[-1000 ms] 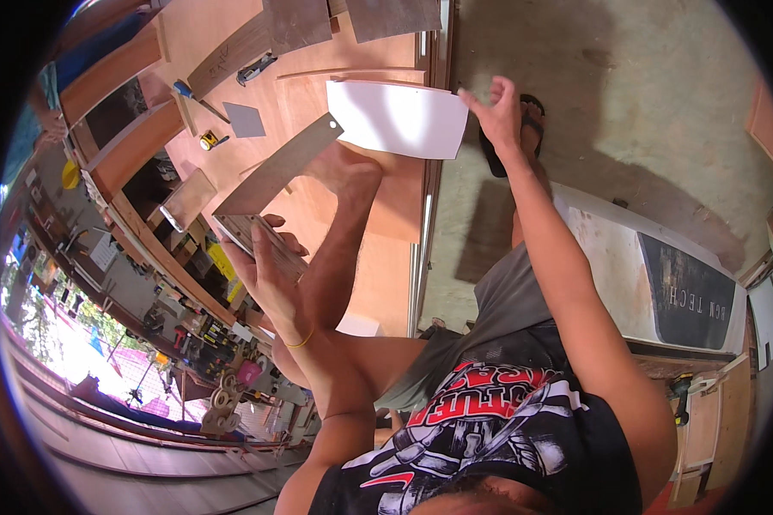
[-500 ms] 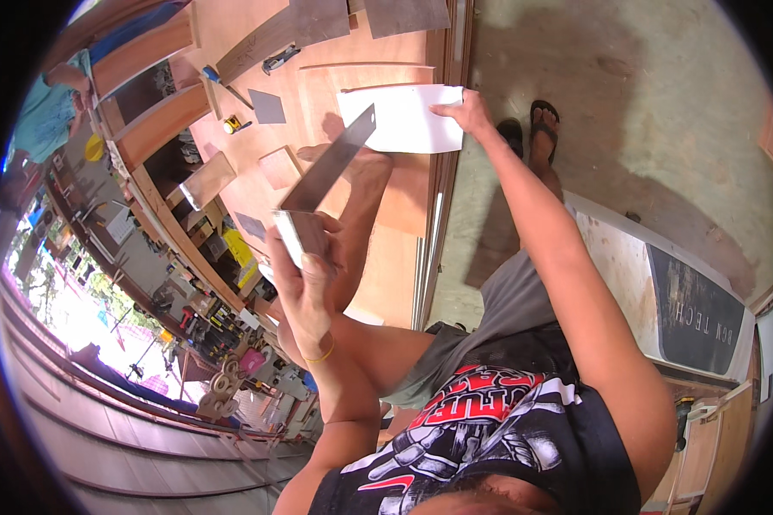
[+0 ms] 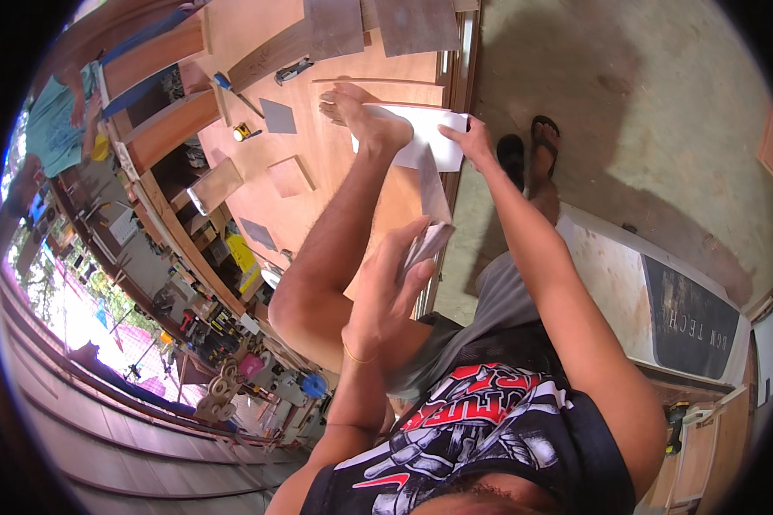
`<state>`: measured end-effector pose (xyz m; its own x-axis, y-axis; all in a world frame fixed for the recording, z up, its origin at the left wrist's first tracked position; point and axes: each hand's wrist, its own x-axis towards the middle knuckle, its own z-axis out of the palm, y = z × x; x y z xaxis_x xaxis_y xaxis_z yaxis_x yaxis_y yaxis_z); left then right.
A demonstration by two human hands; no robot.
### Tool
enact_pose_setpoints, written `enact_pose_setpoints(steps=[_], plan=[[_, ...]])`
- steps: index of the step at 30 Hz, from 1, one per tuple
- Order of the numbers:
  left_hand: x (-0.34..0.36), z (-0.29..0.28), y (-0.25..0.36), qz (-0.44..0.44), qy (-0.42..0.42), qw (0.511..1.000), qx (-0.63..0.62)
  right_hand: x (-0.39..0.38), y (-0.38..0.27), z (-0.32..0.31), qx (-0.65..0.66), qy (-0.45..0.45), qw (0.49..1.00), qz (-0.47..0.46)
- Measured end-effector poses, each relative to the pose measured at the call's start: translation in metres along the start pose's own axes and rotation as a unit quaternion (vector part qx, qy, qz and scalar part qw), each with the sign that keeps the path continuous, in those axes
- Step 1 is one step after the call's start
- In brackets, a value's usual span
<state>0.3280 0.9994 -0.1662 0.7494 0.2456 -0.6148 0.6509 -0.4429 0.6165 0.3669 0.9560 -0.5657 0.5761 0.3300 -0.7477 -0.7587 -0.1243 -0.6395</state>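
Observation:
My left hand [image 3: 391,279] is closed round the thick stock of a try square [image 3: 435,193]. Its metal blade points away from me, over the near side of a white sheet [image 3: 431,122]. I cannot tell whether the blade touches the sheet. At the bench's right edge, my right hand [image 3: 474,146] grips the sheet's right end, with a finger or thumb on top. My bare foot [image 3: 386,133] covers the sheet's left part, heel on the white surface. A thin reddish strip runs along the sheet's far edge.
The wooden bench top [image 3: 335,197] also bears a tape measure [image 3: 244,132], a utility knife [image 3: 294,71], a blue-handled tool [image 3: 223,81], a grey plate [image 3: 278,117] and wood blocks [image 3: 290,176]. Brown panels [image 3: 416,26] lie at the far end. Another person [image 3: 64,120] is far left.
My left hand has swung right with the try square, turning its blade. My foot has moved from beside the sheet onto it. My right hand keeps hold of the sheet's end.

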Motion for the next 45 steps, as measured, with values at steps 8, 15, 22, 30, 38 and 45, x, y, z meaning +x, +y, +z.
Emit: enact_pose_setpoints(steps=[8,15,22,30,38,45], plan=[[0.108,-0.024,-0.003,0.119,-0.249,0.898,0.344,-0.072,-0.104,-0.056,0.317,0.018,0.934,0.165],[0.144,0.004,-0.032,0.114,-0.199,0.939,0.257,-0.001,-0.117,-0.046,0.325,0.095,0.938,0.067],[0.15,0.048,-0.1,0.056,0.098,0.955,-0.274,0.065,-0.092,-0.013,0.458,0.151,0.869,0.11],[0.185,0.068,-0.128,0.12,0.102,0.965,-0.209,0.084,-0.091,0.013,0.349,0.147,0.919,0.113],[0.176,0.085,-0.139,0.118,0.173,0.967,-0.147,0.107,-0.025,0.015,0.105,0.086,0.989,-0.063],[0.18,0.097,-0.152,0.136,0.192,0.968,-0.089,0.124,-0.002,0.006,-0.131,0.103,0.968,-0.187]])
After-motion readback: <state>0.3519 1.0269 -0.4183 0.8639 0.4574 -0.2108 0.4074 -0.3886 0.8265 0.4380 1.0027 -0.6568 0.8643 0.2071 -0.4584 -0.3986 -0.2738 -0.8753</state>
